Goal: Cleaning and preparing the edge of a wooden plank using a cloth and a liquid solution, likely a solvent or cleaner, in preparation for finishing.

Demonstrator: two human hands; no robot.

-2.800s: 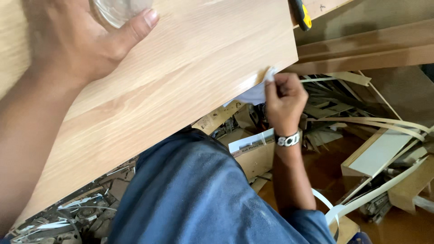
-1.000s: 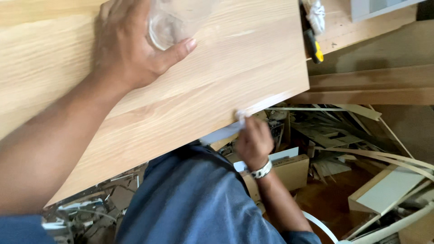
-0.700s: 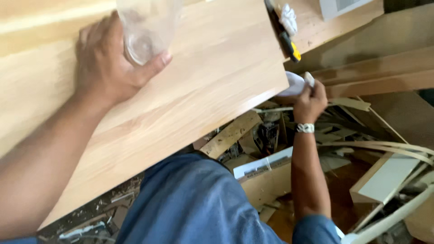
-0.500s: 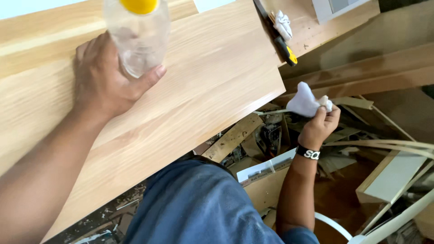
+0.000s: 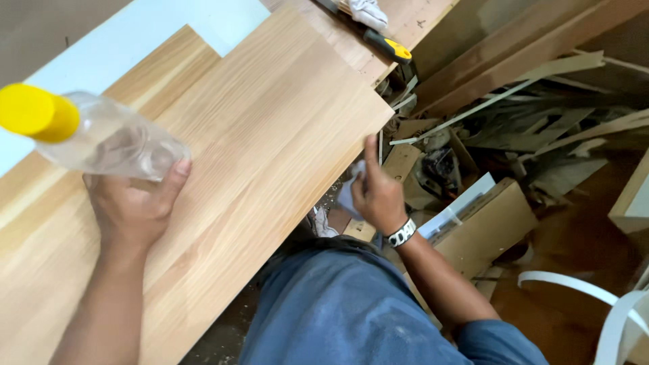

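- Right hand (image 5: 377, 196), wristband on, pinches a crumpled white cloth (image 5: 348, 192) against the near edge of the light oak-grain laminated board (image 5: 270, 135): edge-wiping seems in hand.
- Left hand (image 5: 135, 206) grips a clear plastic bottle with yellow cap (image 5: 94, 135), resting on the board.
- Yellow-handled tool (image 5: 382, 44) lies beyond.

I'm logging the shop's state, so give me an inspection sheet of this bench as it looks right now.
Surface: light wood panel lying over a white board.
Job's things: clear bottle with yellow cap; white cloth.
Clutter: yellow-handled tool and rag on the bench; offcuts and edging strips on the floor.
Hands: left hand holds the bottle; right hand presses the cloth at the panel edge.
Cables: nothing seen.
Surroundings: cardboard box, scrap-strewn floor.
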